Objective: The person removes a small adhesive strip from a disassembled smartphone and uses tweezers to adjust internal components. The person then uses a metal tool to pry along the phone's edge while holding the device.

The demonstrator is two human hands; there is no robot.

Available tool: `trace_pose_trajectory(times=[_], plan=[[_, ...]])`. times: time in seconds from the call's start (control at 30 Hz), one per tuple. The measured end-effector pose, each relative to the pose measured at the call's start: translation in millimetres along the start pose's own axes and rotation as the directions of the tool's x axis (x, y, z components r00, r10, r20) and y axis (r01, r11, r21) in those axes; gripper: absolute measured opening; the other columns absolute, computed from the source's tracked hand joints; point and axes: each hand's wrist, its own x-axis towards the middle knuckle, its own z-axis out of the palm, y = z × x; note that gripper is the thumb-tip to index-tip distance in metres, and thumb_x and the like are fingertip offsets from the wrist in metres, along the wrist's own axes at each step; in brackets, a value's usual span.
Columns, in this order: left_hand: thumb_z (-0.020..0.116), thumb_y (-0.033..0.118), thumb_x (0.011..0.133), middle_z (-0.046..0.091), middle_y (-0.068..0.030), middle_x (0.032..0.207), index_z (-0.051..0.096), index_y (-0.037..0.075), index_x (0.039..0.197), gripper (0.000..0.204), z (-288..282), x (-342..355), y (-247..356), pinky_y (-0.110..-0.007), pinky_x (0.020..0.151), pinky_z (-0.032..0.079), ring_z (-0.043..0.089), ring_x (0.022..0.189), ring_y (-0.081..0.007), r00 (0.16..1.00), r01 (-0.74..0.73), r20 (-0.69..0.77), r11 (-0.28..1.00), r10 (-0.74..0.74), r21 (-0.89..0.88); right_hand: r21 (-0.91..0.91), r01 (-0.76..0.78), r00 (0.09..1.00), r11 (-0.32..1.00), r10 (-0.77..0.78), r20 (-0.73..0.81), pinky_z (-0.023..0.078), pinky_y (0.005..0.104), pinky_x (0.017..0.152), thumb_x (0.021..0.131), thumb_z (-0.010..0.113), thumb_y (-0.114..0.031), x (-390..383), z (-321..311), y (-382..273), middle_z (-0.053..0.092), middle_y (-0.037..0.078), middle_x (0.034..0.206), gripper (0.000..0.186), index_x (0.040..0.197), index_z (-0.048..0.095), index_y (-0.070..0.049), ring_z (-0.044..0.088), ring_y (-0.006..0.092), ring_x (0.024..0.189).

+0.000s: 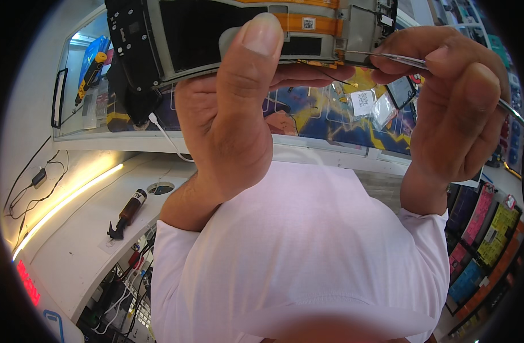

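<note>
While left hand [233, 108] supports opened device [188, 34] across top of frame, thumb presses inner face, fingers curl beneath; grip appears meant for steadiness, leaving much of orange ribbon [325, 24] uncovered. Right hand [462, 97], upper right: thumb and fingertips closed around slim metal tool [402, 59], no gap visible; near-level pinch likely gives fine control. Tool tip sits by device's lower right part, near ribbon; contact cannot be told. Patterned mat [330, 123] lies below device.
</note>
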Motion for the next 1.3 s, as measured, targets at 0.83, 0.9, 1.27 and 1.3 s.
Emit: trace_pose_trajectory(times=[0.83,0.9,1.27,1.3], plan=[[0.035,0.035,0.106,0.071,-0.0269,0.100,0.053,-0.012,0.121,0.053,3,-5,1,-0.041,0.088,0.060,0.073,0.092,-0.0365,1.000,0.012,0.002,0.973,-0.013,0.232,-0.119,0.024,0.992,0.993,-0.038,-0.120,0.059,0.0363,0.071,0.110,0.027,-0.034,-3,20,-7,0.068,0.023,0.100,0.041,0.118,0.054,-0.005,0.072,0.0276,0.078],[0.034,0.035,0.106,0.071,-0.0273,0.100,0.053,-0.013,0.121,0.053,5,-7,5,-0.041,0.088,0.060,0.073,0.092,-0.0367,1.000,0.018,-0.003,0.937,-0.018,0.348,-0.107,0.001,0.991,0.994,-0.015,-0.135,0.060,0.0367,0.071,0.110,0.027,-0.034,-2,22,-5,0.068,0.024,0.101,0.041,0.118,0.054,-0.005,0.072,0.0277,0.079],[0.036,0.036,0.105,0.070,-0.0286,0.101,0.052,-0.013,0.122,0.053,5,-3,6,-0.043,0.087,0.060,0.073,0.091,-0.0373,1.000,0.023,-0.006,0.950,-0.023,0.312,0.100,-0.028,0.995,0.995,0.037,-0.093,0.062,0.0352,0.072,0.110,0.028,-0.034,3,16,-1,0.068,0.023,0.101,0.042,0.120,0.056,-0.005,0.073,0.0271,0.086],[0.037,0.036,0.105,0.071,-0.0287,0.100,0.052,-0.013,0.122,0.053,5,-3,6,-0.042,0.087,0.060,0.074,0.091,-0.0372,1.000,0.009,0.001,0.947,-0.010,0.321,0.091,-0.030,0.995,0.995,0.039,-0.097,0.062,0.0350,0.072,0.110,0.028,-0.034,3,16,-1,0.068,0.023,0.101,0.042,0.120,0.056,-0.005,0.073,0.0270,0.086]])
